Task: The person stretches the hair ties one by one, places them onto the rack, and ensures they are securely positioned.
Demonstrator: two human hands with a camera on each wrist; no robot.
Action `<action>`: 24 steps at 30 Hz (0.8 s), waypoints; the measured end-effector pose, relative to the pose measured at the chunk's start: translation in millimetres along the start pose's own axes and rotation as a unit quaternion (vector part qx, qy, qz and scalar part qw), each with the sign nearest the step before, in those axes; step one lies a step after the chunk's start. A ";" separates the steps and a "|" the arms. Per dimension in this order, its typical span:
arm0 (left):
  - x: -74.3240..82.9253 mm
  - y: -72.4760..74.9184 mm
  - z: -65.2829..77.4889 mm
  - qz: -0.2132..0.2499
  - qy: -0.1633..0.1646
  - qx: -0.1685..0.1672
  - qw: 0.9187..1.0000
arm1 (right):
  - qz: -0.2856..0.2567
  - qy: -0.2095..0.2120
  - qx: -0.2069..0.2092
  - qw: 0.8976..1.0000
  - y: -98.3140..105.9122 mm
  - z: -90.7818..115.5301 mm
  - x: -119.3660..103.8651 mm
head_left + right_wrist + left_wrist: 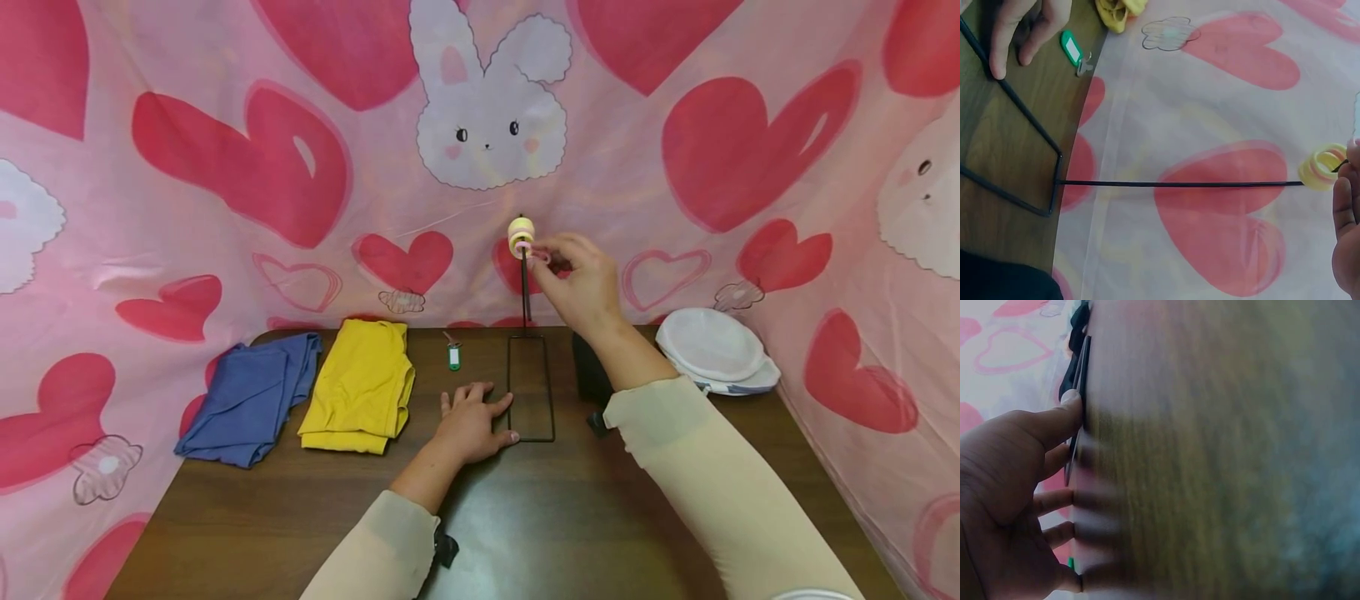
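Note:
A black wire stand (524,292) rises from a flat rectangular base at the table's far side. Yellow and pink rings (521,227) hang near its top; in the right wrist view the yellow ring (1311,175) sits around the rod's end. Beside them my right hand (588,283) pinches a small pink ring (543,259) between thumb and fingers. My left hand (468,423) lies spread on the table, thumb and index finger touching the left bar of the base. In the left wrist view, the left hand's (1004,475) thumb presses the bar.
To the left lie a folded blue cloth (247,396) and a folded yellow cloth (356,383). A green key tag (453,357) is near the back edge. A black object (591,371) stands under the right forearm, and a white round mesh bag (712,346) lies at right.

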State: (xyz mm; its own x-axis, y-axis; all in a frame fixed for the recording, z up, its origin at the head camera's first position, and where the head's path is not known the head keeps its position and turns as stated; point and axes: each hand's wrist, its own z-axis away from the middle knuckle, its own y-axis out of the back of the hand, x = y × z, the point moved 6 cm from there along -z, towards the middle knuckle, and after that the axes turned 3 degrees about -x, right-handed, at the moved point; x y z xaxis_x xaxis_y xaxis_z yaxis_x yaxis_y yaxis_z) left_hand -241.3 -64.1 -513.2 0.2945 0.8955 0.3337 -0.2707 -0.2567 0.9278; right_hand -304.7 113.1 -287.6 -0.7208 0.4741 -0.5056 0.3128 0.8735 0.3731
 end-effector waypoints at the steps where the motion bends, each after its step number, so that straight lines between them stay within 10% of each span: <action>1: 0.1 -0.2 -0.2 -0.001 -0.001 0.000 1.000 | 0.003 -0.006 0.002 1.000 -0.8 -1.0 1.1; 14: -2.4 1.8 0.9 0.004 0.001 0.002 1.000 | -0.008 0.001 -0.001 1.000 -5.2 7.8 9.3; 24: -3.1 -1.0 1.6 0.001 -0.002 -0.004 1.000 | 0.012 -0.004 -0.014 1.000 24.2 64.9 18.0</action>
State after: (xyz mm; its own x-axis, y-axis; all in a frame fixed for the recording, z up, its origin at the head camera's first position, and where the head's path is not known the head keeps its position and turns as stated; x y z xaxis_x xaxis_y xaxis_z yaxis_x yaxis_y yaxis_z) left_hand -240.5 -67.2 -514.9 0.2984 0.8933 0.3362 -0.2784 -0.2555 0.9259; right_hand -269.9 149.9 -338.2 -0.7078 0.4960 -0.5031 0.3120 0.8584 0.4073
